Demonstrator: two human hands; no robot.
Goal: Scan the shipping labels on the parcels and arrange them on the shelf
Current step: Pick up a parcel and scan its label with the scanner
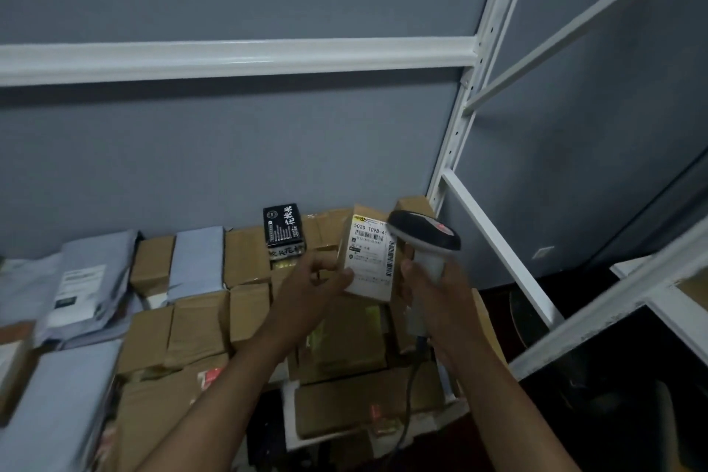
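Below, white shelf (237, 57) against grey wall (230, 146); left hand (306, 280) grips parcel (369, 264), right hand (433, 287) grips scanner (425, 238).

View count: one, head-worn, wide-angle.
Position: above and behind both forearms.
Facing: forward and down, toward the grey wall (237, 149) and white shelf frame (456, 149).
Nearness: close to the stacked parcels (199, 322); straight rails appeared bowed at the edges.
Overlap: none.
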